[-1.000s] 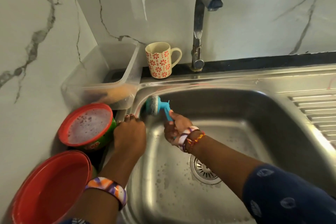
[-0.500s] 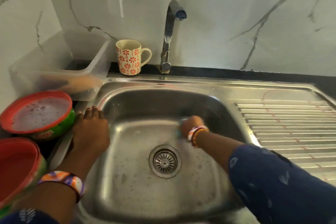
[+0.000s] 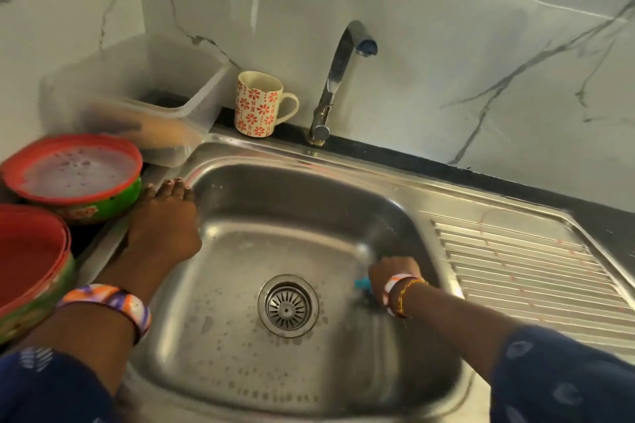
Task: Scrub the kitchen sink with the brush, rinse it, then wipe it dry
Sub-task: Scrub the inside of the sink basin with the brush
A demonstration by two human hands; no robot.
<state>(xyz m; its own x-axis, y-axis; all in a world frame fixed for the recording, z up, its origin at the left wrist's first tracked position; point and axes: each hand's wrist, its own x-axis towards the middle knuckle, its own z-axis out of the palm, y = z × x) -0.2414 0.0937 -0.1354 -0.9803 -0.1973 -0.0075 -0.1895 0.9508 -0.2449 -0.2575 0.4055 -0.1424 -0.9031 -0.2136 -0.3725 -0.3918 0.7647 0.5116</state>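
Kitchen sink during the scrubbing stage, seen from the head camera, described near to far.

Nearest, the basin floor of the sink (image 3: 240, 336) carries droplets and thin suds around the drain strainer (image 3: 288, 306). At the basin's right wall the right hand (image 3: 391, 276) is curled round the turquoise brush (image 3: 363, 284); only a small piece of the handle shows beside the wrist, and the bristle end is blurred, so its contact with the steel cannot be confirmed. On the basin's left rim the left hand (image 3: 165, 216) rests flat, fingers extended, holding nothing.

Just beside that hand, off the sink's left edge, stand a bowl of soapy water (image 3: 74, 172) and a stack of red bowls (image 3: 31, 261). Farther back, at the rear left corner, sits a clear plastic container (image 3: 137, 93); a patterned mug (image 3: 258, 103) and the tap (image 3: 343, 79), not running, stand along the rear ledge.

Risks, as judged: a wet, soapy handle may slip during hard strokes; the bracing hand, sliding on the wet rim, could knock the full bowl and spill it; corners may be missed.
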